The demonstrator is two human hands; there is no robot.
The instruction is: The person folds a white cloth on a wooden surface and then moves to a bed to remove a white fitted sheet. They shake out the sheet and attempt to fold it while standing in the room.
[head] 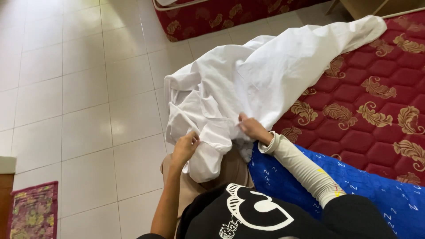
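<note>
Item: a white sheet [265,71], plain cloth, unfolded and heavily crumpled.
Pose: bunching into loose folds at the near end, its far corner trailing out flat.
Position: lying across the edge of the red quilted mattress [380,110], one bundled end hanging over toward the tiled floor [79,110].
Contact: being gripped at the bunched end on two sides.

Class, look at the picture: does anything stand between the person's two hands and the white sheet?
Nothing visible does. The left hand and the right hand both already grip the bunched white sheet, which trails over the red mattress.
</note>
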